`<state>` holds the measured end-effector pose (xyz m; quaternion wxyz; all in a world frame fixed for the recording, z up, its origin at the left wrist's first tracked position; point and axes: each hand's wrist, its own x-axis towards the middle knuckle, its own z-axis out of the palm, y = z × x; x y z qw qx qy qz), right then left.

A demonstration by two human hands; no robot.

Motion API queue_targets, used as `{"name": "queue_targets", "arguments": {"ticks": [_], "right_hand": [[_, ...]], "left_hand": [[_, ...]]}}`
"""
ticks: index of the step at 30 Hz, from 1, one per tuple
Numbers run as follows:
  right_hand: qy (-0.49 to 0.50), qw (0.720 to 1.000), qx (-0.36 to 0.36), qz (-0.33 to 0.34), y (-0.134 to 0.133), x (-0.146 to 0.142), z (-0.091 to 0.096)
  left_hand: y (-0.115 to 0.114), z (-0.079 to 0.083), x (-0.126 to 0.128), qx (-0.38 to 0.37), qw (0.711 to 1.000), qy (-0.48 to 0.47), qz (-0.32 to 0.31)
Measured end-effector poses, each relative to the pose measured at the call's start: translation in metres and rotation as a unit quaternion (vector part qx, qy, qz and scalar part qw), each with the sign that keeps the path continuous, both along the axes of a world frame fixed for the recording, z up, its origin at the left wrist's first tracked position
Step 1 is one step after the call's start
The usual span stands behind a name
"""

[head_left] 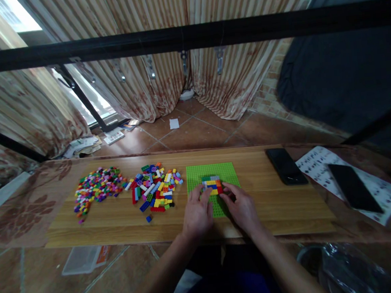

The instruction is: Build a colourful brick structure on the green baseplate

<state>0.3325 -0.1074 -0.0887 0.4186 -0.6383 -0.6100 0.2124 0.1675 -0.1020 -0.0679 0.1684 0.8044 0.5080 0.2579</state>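
Note:
A green baseplate (225, 173) lies on the wooden board, and a small block of stacked coloured bricks (212, 184) stands on it. My left hand (197, 212) rests at the block's left side, fingers curled against the bricks. My right hand (242, 206) is at the block's right side, its fingertips pressed on the red and yellow bricks. To the left of the plate lies a pile of larger mixed bricks (154, 188). Further left is a spread of small bricks (94, 187).
A dark phone (286, 166) lies on the board at the right. A second phone (351, 187) sits on a printed sheet (384, 194). A clear plastic box (84, 259) is on the floor at the lower left. A black bar (186, 35) crosses overhead; curtains hang behind.

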Motion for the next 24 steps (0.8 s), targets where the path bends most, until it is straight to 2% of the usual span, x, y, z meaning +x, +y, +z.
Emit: {"name": "queue_targets", "arguments": {"ticks": [4,10,24], "right_hand": [[-0.002,1.0,0.007,-0.004,-0.001,0.0,0.001],[-0.007,1.0,0.012,-0.002,0.001,0.0,-0.002],[-0.009,1.0,0.019,0.008,0.0,0.0,-0.004]], "left_hand": [[-0.005,0.006,0.008,-0.003,0.998,0.064,-0.024],[-0.003,0.009,0.014,-0.017,0.989,0.144,-0.027],[-0.001,0.013,0.02,-0.006,0.978,0.208,-0.015]]}}
